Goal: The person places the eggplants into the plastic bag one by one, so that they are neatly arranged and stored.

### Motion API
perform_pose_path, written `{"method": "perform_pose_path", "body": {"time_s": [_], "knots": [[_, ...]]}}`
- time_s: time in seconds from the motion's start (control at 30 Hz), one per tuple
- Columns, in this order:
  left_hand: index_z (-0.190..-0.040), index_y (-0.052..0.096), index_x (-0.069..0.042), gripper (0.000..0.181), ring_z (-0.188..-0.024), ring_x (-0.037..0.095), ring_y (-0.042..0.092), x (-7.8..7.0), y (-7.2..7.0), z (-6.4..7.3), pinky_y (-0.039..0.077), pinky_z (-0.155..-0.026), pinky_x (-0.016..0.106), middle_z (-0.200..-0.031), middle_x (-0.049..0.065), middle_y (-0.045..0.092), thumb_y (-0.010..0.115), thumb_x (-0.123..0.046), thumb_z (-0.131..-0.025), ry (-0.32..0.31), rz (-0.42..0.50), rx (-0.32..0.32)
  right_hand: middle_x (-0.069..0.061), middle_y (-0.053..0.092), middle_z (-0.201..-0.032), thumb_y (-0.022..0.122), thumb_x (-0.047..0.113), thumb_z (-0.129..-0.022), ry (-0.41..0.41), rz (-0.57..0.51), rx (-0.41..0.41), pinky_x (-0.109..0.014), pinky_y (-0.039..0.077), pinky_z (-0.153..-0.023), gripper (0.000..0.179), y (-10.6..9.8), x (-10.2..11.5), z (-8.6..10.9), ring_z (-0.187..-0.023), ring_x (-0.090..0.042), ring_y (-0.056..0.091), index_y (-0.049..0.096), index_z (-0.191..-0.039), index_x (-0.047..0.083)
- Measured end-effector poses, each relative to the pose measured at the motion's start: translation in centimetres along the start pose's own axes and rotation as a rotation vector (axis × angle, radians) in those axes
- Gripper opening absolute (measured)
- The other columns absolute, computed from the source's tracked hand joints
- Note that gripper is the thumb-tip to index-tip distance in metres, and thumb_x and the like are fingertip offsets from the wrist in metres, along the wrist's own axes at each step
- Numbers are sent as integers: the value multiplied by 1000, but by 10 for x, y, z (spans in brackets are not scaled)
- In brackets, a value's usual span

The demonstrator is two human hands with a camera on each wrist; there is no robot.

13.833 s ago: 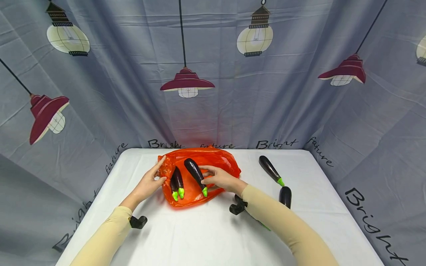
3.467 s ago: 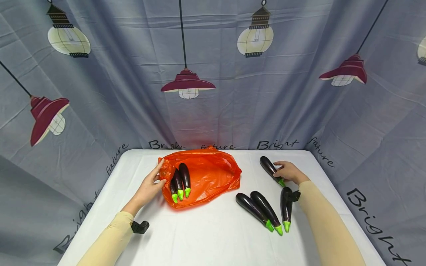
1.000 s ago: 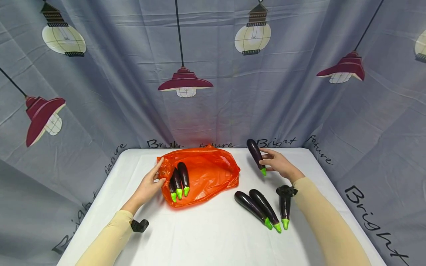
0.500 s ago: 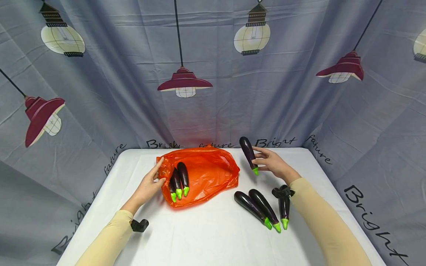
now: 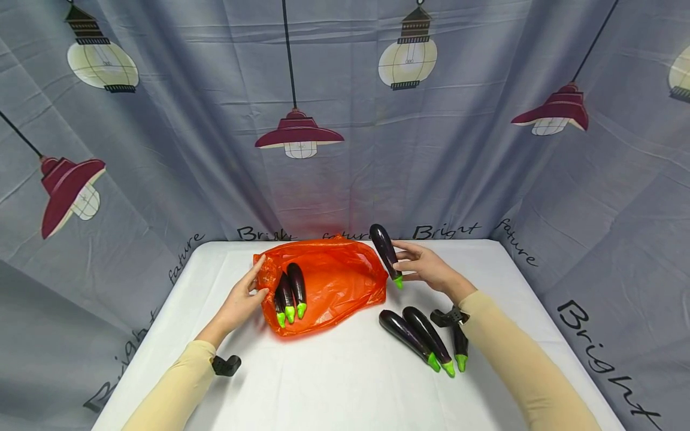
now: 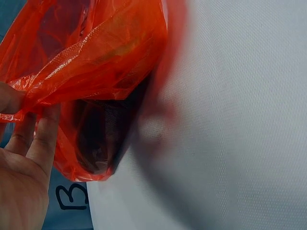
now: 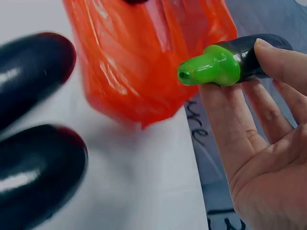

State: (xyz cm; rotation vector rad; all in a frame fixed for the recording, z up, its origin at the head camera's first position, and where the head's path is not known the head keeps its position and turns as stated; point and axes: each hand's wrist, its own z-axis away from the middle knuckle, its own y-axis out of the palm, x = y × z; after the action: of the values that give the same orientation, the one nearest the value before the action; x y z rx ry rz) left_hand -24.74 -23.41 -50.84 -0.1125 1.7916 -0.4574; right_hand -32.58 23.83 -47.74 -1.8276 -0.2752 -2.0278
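My right hand (image 5: 429, 270) holds a dark purple eggplant (image 5: 384, 251) by thumb and fingers, raised just off the right end of an orange plastic bag (image 5: 345, 278). Its green stem end (image 7: 211, 67) points toward the camera in the right wrist view. At the bag's left edge, my left hand (image 5: 237, 305) pinches the plastic between thumb and fingers; the thumb (image 6: 9, 98) presses on the film in the left wrist view. Inside the bag, toward its left end, several eggplants (image 5: 296, 287) lie side by side with green ends facing me.
On the white table (image 5: 312, 383), two eggplants (image 5: 406, 335) lie side by side at the right. Another eggplant (image 5: 460, 344) lies beside them, partly hidden under the right wrist camera (image 5: 448, 317). A grey curtain (image 5: 345, 179) with printed lamps hangs behind the table.
My right hand has lifted the eggplant off the table's right side and carried it left to the bag. A third eggplant now rests beside those in the bag. My left hand stays put.
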Motion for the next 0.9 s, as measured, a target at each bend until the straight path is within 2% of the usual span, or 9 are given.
{"method": "perform_pose_path", "body": {"time_s": [0.2, 0.43, 0.9], "knots": [[-166, 19, -22, 80, -143, 45, 36, 0, 0, 0, 52, -91, 24, -168, 20, 15, 55, 6, -100, 2, -12, 2, -20, 56, -142, 78, 14, -92, 19, 7, 46, -55, 52, -97, 76, 19, 3, -1, -113, -31, 67, 42, -159, 20], [-166, 19, -23, 81, -144, 44, 36, 2, 0, 0, 51, -92, 25, -168, 18, 14, 56, 5, -100, -1, -13, 4, -20, 60, -137, 76, 12, -93, 7, -15, 123, -55, 54, -94, 72, 40, 2, -3, -108, -31, 69, 43, -157, 14], [-166, 19, -26, 81, -143, 42, 39, 3, 0, -2, 51, -94, 27, -168, 19, 16, 56, 5, -100, -4, -4, -2, -19, 61, -135, 75, 9, -94, 22, -42, 254, -45, 57, -91, 70, 80, -1, -12, -105, -28, 70, 45, -156, 14]]}}
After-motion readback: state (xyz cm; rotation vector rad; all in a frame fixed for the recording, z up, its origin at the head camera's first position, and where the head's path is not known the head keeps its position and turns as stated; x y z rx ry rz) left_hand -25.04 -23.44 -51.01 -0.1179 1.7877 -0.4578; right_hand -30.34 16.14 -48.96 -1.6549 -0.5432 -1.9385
